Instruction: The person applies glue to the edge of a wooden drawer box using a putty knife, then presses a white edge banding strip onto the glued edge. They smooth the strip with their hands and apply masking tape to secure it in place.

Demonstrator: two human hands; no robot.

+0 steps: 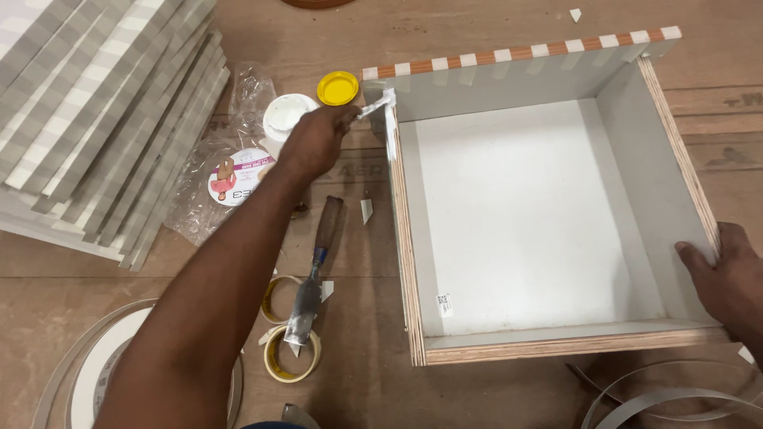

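Note:
An open plywood box with white laminate inside lies on the brown board floor. My left hand reaches across to the box's far left corner and pinches a small white applicator smeared with white glue, its tip touching the plywood edge there. My right hand grips the box's right wall near the front corner. The far wall's top edge shows alternating white and bare wood patches.
A white glue tub and yellow lid sit left of the box. A wooden-handled chisel lies across tape rolls. Stacked grey-white panels fill the upper left. Coiled edge banding lies at bottom right and a second banding roll at bottom left.

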